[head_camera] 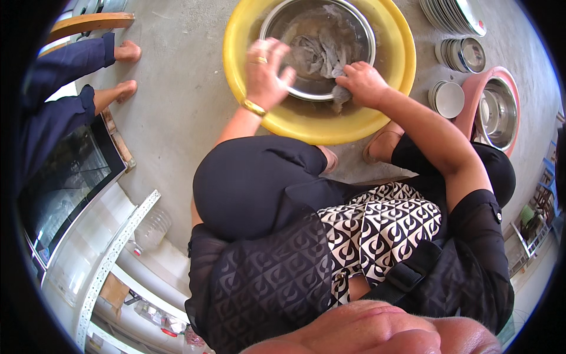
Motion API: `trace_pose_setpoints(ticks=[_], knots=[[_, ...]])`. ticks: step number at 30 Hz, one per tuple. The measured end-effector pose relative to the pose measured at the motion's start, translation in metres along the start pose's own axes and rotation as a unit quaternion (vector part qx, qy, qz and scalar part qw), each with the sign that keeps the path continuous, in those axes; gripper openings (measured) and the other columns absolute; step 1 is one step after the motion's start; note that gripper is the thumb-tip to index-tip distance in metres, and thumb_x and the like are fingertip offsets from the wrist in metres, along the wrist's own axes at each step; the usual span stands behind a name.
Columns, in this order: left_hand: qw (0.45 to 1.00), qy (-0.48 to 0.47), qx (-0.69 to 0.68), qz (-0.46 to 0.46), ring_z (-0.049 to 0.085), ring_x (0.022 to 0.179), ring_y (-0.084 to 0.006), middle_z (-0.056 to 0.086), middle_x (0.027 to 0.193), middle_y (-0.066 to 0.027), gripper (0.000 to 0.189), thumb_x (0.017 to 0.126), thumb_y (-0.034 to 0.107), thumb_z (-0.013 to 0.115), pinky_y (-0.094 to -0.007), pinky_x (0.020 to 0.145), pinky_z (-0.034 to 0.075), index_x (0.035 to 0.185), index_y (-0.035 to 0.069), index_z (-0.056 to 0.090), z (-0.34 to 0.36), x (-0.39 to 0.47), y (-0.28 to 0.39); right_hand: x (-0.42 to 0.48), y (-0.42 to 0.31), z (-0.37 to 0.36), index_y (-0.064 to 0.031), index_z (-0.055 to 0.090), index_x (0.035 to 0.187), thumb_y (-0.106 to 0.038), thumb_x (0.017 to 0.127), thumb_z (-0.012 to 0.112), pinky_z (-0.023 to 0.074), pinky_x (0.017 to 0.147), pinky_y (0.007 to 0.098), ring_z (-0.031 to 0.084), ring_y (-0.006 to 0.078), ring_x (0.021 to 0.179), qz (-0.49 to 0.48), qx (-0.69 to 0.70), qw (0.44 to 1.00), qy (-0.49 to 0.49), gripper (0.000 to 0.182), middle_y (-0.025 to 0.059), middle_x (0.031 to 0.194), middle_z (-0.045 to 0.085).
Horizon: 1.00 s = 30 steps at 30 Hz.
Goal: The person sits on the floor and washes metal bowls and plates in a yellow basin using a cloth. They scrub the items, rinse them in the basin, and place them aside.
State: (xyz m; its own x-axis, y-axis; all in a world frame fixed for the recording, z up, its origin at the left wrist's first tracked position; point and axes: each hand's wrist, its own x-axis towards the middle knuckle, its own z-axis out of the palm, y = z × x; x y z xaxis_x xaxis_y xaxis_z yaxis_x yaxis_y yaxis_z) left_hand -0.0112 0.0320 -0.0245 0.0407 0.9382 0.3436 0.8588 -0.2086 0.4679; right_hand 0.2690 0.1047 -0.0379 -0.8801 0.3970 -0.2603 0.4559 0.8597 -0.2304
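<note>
A round steel basin (372, 42) sits inside a large yellow plastic tub (305, 132) that holds murky water. Soaked in the basin's cloudy water is a crumpled grey cloth (316, 55). My right hand (365, 86) grips a wet grey bunch of cloth at the basin's near right rim, and one end hangs outside the rim. Over the left rim, my left hand (269, 73) is blurred, its fingers apart and nothing seen in them; whether it touches the rim I cannot tell. A gold bracelet (254, 107) circles the left wrist.
Right of the tub stand stacked plates (455, 15), small dishes (464, 55), white bowls (447, 99) and a pink tub (508, 82) holding a steel basin (499, 115). Another person's feet (128, 51) are at left, near a metal shelf frame (117, 241) and a plastic bottle (152, 228).
</note>
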Motion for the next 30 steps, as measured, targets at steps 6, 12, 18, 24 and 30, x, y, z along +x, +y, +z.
trace_pose_setpoints(ticks=[6,12,18,24,30], knots=[[0.979,-0.172,-0.007,0.108,0.064,0.078,-0.0229,0.065,0.076,-0.0007,0.004,0.069,0.014,0.065,-0.0386,0.084,0.044,0.072,0.016,0.068,0.000,-0.017,0.015,0.021,-0.052,-0.032,-0.0168,0.066,0.104,-0.013,0.070,0.069,0.0552,0.076,0.0450,0.068,0.0349,0.083,0.051,0.159,0.985,0.044,0.034,0.0135,0.095,0.062],[0.979,-0.128,0.008,0.157,0.062,0.081,-0.0219,0.062,0.073,0.0000,0.009,0.068,0.007,0.063,-0.0377,0.089,0.044,0.067,0.016,0.063,-0.022,-0.010,-0.033,0.002,0.043,-0.017,-0.0210,0.067,0.104,-0.013,0.068,0.071,0.0484,0.097,0.0432,0.062,0.0288,0.105,-0.070,0.008,0.991,0.113,0.036,0.0064,0.102,0.060],[0.961,-0.204,0.100,0.156,0.065,0.091,-0.0273,0.066,0.079,-0.0091,0.010,0.070,0.007,0.061,-0.0445,0.104,0.043,0.077,0.010,0.068,-0.006,-0.008,-0.012,0.009,0.036,-0.007,-0.0158,0.066,0.106,-0.013,0.070,0.072,0.0389,0.111,0.0427,0.062,0.0288,0.107,-0.034,-0.042,0.992,0.117,0.037,0.0063,0.105,0.061],[0.976,-0.140,0.032,0.166,0.064,0.071,-0.0225,0.065,0.072,-0.0029,0.008,0.070,0.008,0.062,-0.0371,0.069,0.048,0.073,0.015,0.064,0.002,-0.022,0.009,0.016,-0.033,-0.014,-0.0161,0.063,0.100,-0.012,0.068,0.071,0.0540,0.073,0.0428,0.066,0.0328,0.078,-0.033,0.127,0.990,0.056,0.033,0.0103,0.094,0.058],[0.970,-0.175,0.059,0.160,0.064,0.077,-0.0227,0.066,0.075,-0.0015,0.012,0.067,0.006,0.065,-0.0370,0.089,0.047,0.074,0.016,0.067,-0.009,-0.017,-0.035,0.015,0.043,-0.006,-0.0165,0.068,0.090,-0.014,0.081,0.063,0.0284,0.118,0.0452,0.060,0.0235,0.109,-0.053,-0.091,0.977,0.186,0.011,0.0048,0.097,0.061]])
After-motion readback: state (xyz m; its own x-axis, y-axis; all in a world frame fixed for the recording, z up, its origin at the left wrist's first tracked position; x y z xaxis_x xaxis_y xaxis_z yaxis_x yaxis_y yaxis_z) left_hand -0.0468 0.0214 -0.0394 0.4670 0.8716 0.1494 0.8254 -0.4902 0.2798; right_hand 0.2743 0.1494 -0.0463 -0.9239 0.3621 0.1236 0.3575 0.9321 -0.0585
